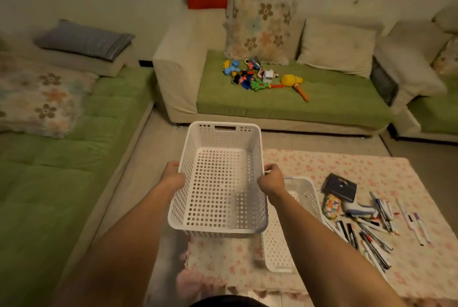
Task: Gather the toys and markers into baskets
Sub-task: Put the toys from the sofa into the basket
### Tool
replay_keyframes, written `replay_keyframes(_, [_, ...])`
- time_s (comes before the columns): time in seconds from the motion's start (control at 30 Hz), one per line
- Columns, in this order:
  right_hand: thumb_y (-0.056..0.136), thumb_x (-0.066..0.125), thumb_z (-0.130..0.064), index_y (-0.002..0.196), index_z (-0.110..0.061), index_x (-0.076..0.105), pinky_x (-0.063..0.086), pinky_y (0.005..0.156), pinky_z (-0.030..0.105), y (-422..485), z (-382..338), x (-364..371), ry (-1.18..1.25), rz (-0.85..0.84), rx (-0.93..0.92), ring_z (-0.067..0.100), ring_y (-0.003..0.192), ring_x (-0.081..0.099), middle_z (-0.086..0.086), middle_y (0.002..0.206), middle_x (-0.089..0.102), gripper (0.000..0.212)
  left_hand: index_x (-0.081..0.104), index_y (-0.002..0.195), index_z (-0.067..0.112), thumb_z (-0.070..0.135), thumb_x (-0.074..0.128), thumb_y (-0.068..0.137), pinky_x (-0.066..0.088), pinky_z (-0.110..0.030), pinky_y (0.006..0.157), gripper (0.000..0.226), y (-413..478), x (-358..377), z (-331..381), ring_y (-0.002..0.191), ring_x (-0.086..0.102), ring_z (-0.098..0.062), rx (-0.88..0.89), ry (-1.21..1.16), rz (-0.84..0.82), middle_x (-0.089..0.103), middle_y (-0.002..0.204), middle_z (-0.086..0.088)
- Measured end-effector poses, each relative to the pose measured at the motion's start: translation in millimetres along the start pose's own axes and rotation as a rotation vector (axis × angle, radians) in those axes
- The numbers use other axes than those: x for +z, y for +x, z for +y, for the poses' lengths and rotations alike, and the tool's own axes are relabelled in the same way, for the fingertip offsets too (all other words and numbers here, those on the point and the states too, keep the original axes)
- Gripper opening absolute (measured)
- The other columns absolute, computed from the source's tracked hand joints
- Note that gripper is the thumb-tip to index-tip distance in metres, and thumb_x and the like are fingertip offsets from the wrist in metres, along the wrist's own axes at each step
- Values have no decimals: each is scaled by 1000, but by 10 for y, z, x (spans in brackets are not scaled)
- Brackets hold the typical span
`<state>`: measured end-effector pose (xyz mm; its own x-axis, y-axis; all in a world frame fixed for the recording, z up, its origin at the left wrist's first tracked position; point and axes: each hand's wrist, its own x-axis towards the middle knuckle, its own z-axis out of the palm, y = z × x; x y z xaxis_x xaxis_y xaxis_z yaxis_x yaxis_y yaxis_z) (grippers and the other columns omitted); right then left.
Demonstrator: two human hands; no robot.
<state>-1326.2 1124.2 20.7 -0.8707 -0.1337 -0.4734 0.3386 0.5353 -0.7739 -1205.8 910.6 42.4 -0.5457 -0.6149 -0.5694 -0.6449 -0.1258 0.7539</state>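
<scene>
**Basket in the air, nothing collected yet: watch the carry and the set-down**

Large white perforated plastic basket [218,182] is empty and held off the surface. Left hand [173,175] grips its left long rim and right hand [271,180] its right long rim, fingers curled over the edge on both sides.

- Just right of the basket and partly under its near right corner sits a smaller white perforated basket [302,197]. Risk: lowering or swinging the big one clips it and shoves it along the pink floral tablecloth [371,170] into the markers.
- Further right of the basket is a loose scatter of pens and markers [371,232], next to a dark flat case [343,186] and a white gun-shaped gadget [357,208]. Round barrels, so any nudge of the cloth likely rolls them off the edge.
- Beyond the basket's far end is a pile of small coloured plastic toys [250,74] and a yellow duck toy [291,80] on the green sofa seat [322,100]. Well apart, so the basket needs a carry across the gap.
- The seat looks soft. Parked there, the basket may tip once it is loaded on one side.
- Thin marker tips or small toy parts may snag in the holes.
</scene>
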Motion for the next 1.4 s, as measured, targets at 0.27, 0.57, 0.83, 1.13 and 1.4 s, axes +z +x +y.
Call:
replay_keyframes(0.27, [86, 57, -2, 109, -6, 55, 51, 77, 36, -351, -473, -250, -20, 51, -144, 27, 90, 56, 10, 100, 59, 23, 36, 142, 17, -24, 32, 78, 48, -31, 62, 76, -520, -287, 247, 102, 52, -22, 80, -88, 24, 53, 134, -9])
replay_keyframes(0.57, [84, 63, -1, 106, -3, 62, 52, 81, 38, -578, -840, -175, 37, 31, -204, 29, 97, 63, 14, 105, 66, 22, 29, 146, 24, -24, 24, 79, 44, -32, 58, 83, -872, -648, 335, 88, 53, -16, 126, -92, -46, 51, 124, -6])
replay_keyframes(0.83, [84, 62, 0, 98, -7, 61, 50, 76, 33, -585, -1218, 438, 52, 14, -201, 27, 92, 62, 11, 97, 65, 16, 23, 148, 26, -29, 18, 69, 50, -36, 65, 97, -559, -1298, 293, 108, 53, -25, 150, -100, -123, 48, 121, -6])
replay_keyframes(1.13, [78, 59, 6, 97, -1, 65, 57, 82, 46, -384, -1824, 1639, 99, 65, -141, 31, 89, 65, 15, 94, 68, 21, 25, 147, 26, -28, 20, 74, 52, -45, 80, 91, 353, -2436, 388, 107, 52, -25, 164, -128, -202, 52, 122, -8])
replay_keyframes(1.4, [86, 61, 5, 90, -6, 59, 55, 86, 49, -292, -2330, 2279, 138, 77, -129, 30, 91, 62, 10, 88, 63, 11, 28, 145, 27, -29, 23, 75, 53, -50, 84, 90, 998, -3149, 738, 99, 57, -26, 161, -124, -276, 56, 112, -8])
